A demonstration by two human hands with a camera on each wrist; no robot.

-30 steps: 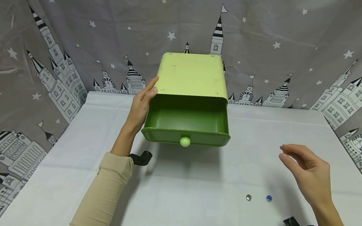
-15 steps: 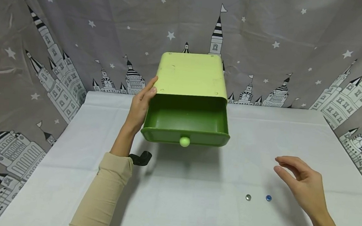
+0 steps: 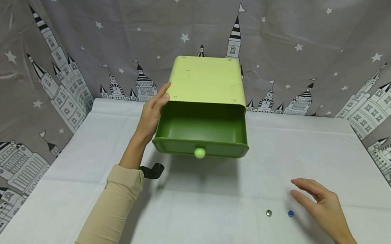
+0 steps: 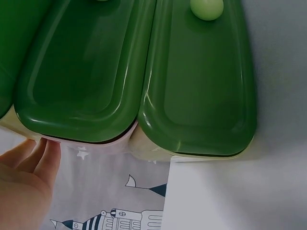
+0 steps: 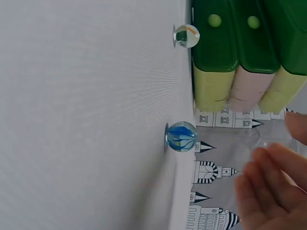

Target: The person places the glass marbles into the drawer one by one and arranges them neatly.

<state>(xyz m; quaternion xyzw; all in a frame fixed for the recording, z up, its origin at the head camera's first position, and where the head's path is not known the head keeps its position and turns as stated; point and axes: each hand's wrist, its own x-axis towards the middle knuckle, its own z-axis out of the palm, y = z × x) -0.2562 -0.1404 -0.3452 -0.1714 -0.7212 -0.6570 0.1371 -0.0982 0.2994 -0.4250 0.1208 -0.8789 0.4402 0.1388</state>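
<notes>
A small drawer cabinet point(image 3: 206, 80) with a pale yellow-green top stands mid-table, its green top drawer point(image 3: 172, 146) pulled out and bare inside. My left hand point(image 3: 149, 119) steadies the cabinet's left side with nearly straight fingers. Lower green drawers point(image 4: 196, 91) are closed in the left wrist view. To the right, a blue-swirled glass marble point(image 5: 182, 137) and a clear marble point(image 5: 187, 36) with orange and green inside rest on small round bases on the cloth. My right hand point(image 3: 325, 209) hovers beside the blue marble, holding nothing, thumb and fingers apart.
A white cloth point(image 3: 206, 225) covers the table. Behind and at both sides hangs a grey curtain point(image 3: 120, 20) printed with castles and stars. Black camera mounts point(image 3: 153, 171) sit on both wrists.
My right hand has come down and slightly left, closer to the blue marble. The left hand, the cabinet, the drawer and both marbles stay in place.
</notes>
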